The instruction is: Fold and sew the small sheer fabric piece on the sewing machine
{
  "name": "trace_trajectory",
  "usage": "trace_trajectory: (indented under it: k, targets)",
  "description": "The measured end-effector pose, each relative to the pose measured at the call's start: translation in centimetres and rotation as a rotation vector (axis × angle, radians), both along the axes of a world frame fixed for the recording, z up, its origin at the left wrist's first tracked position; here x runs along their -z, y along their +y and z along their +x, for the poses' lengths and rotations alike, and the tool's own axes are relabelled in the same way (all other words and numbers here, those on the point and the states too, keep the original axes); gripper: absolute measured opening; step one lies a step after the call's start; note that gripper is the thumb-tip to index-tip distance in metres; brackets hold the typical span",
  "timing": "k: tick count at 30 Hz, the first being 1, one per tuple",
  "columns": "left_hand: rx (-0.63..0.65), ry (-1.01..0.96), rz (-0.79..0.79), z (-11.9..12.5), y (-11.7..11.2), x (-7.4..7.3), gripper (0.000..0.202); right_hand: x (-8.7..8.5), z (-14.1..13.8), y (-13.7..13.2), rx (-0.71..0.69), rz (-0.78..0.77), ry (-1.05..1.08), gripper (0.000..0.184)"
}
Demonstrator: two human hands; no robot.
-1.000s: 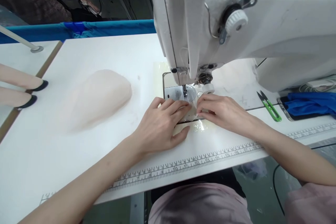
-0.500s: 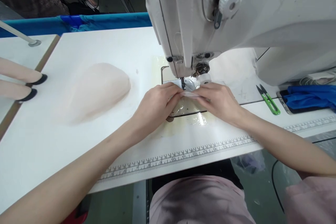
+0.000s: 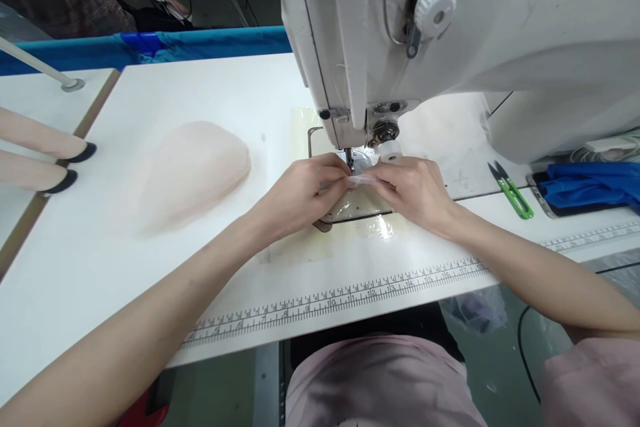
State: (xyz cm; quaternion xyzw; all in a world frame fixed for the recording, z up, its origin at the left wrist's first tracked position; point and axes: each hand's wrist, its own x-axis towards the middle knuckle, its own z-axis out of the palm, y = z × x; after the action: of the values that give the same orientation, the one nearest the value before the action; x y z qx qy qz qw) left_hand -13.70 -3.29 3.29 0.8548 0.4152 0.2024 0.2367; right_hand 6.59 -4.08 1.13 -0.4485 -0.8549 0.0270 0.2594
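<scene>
My left hand [image 3: 300, 195] and my right hand [image 3: 410, 188] meet just in front of the needle of a white sewing machine [image 3: 450, 40]. Both pinch a small, thin, pale sheer piece [image 3: 361, 180] between fingertips, held slightly above the metal needle plate [image 3: 356, 207]. The fingers of each hand are curled together on it. The presser foot [image 3: 350, 160] stands right behind the piece.
A heap of pale pink sheer fabric [image 3: 193, 170] lies to the left on the white table [image 3: 150, 100]. Green thread snips [image 3: 511, 189] and a phone under blue cloth [image 3: 590, 191] lie at right. Two mannequin feet in black shoes [image 3: 63, 167] rest far left. A printed ruler [image 3: 350, 297] runs along the table's front edge.
My hands lifted from lying flat on the plate to pinching the small sheer piece together near the needle. The view shifted slightly closer to the machine.
</scene>
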Motion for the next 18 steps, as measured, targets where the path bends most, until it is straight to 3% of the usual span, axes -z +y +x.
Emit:
trace_trajectory:
  k: [4, 9, 18]
  targets:
    - [0.106, 0.107, 0.357, -0.5, -1.0, 1.4, 0.029, 0.0, 0.4, -0.4, -0.088, 0.022, -0.066, 0.023]
    - [0.159, 0.331, 0.718, -0.6, -2.8, 2.0, 0.026, 0.0, 0.8, -0.7, -0.183, 0.212, -0.142, 0.018]
    - [0.128, 0.448, 0.752, -0.8, -3.9, 1.8, 0.031, -0.2, 0.5, -0.8, -0.259, 0.253, -0.148, 0.023]
